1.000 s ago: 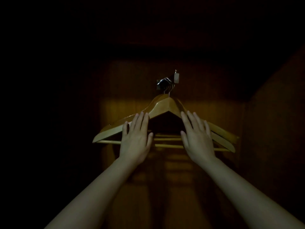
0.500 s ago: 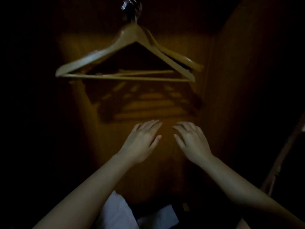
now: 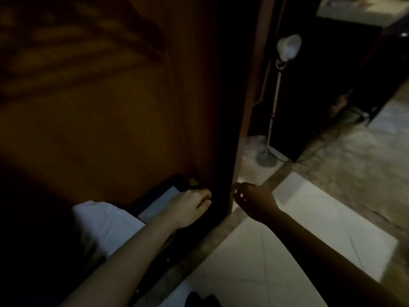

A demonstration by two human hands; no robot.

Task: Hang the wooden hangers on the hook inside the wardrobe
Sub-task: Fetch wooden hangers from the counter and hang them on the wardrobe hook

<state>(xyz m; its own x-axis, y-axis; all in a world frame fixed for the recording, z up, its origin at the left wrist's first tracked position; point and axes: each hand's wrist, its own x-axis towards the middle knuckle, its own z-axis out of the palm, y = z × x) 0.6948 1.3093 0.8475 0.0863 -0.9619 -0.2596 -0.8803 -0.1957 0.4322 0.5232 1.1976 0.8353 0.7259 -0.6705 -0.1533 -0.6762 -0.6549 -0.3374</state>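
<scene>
Hands [image 3: 221,202] lowered — hangers out of view

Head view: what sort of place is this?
Probably a dim bedroom or hotel room, seen at an open wooden wardrobe. A floor lamp stands just beyond its side panel on a pale tiled floor, and folded white fabric lies in the wardrobe's bottom.
</scene>
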